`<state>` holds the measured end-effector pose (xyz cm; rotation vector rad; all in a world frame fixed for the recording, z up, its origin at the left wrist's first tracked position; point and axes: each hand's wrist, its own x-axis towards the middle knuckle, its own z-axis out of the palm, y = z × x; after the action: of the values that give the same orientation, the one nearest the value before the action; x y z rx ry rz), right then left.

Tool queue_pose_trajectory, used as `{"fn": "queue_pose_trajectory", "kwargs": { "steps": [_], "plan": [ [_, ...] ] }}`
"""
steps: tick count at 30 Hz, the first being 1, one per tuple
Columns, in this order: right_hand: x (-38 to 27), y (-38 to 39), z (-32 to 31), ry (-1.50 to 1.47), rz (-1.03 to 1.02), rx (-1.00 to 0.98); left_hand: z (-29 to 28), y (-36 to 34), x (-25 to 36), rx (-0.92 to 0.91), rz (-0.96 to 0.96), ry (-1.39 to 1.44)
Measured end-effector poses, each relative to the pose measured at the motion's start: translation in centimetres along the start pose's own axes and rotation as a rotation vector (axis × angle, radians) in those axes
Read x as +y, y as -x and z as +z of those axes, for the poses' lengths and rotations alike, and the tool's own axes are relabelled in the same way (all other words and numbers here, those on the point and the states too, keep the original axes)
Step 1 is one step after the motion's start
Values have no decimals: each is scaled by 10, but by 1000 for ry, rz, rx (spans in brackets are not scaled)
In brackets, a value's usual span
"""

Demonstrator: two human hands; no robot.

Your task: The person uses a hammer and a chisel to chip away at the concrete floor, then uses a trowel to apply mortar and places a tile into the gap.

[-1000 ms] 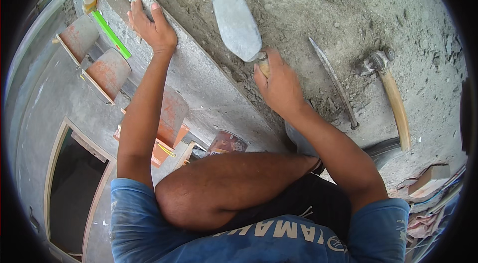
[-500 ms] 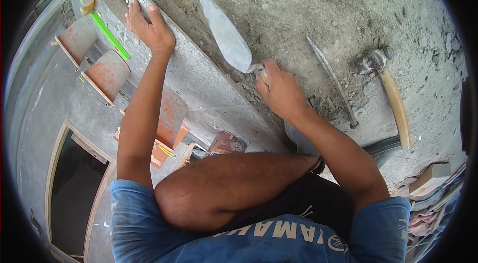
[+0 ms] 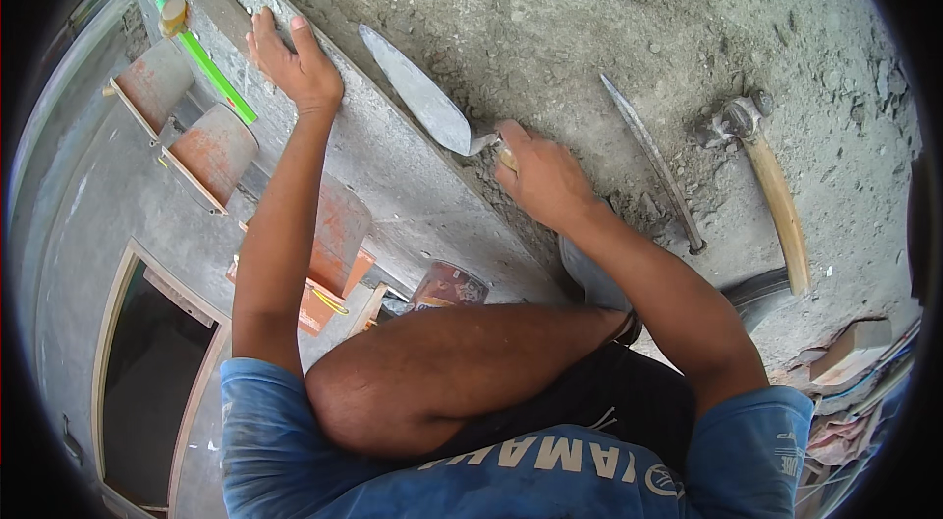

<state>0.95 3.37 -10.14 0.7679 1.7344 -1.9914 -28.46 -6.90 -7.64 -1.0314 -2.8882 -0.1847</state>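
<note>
My left hand (image 3: 300,62) rests with its fingers apart on the top of a concrete ledge (image 3: 383,175), beside a flat strip along it. My right hand (image 3: 535,175) grips the handle of a trowel (image 3: 417,92). The trowel's pale blade points up and left and lies along the inner edge of the ledge, over rough, crumbly mortar (image 3: 530,38). To the right of my right hand lie a long pointed metal chisel (image 3: 648,156) and a hammer (image 3: 771,175) with a dark head and wooden handle.
Mortar-stained buckets (image 3: 211,151) stand below the ledge on the left, with a green tool (image 3: 216,72) near them. A dark framed opening (image 3: 152,372) is at lower left. A block (image 3: 850,352) and bundled pipes lie at lower right. My bent leg crosses the bottom.
My right hand and the trowel have moved down and left toward the ledge, and the blade appears more tilted. My left hand has shifted very slightly along the ledge.
</note>
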Motion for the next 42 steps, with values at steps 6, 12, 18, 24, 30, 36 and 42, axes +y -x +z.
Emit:
{"fn": "queue_pose_trajectory", "kwargs": {
  "steps": [6, 12, 18, 24, 30, 36, 42],
  "plan": [
    [2, 1, 3, 136, -21, -75, -1, 0, 7, 42, 31, -21],
    [-3, -6, -5, -336, 84, 236, 3, -1, 11, 25, 33, -30],
    [-8, -16, -4, -113, -21, 85, -2, -3, 3, -2, 19, 11],
    [-18, -29, -8, 72, -82, -25, 0, -1, 2, -5, 2, 10],
    [-31, -41, -3, 7, -73, -61, 1, 0, 6, 5, -8, 29],
    [-47, -49, -13, -297, -24, 341, -2, -4, 7, 2, -4, 40],
    [-49, -52, -13, -32, -87, 181, -2, 2, 2, -9, 1, 0]
  ]
}}
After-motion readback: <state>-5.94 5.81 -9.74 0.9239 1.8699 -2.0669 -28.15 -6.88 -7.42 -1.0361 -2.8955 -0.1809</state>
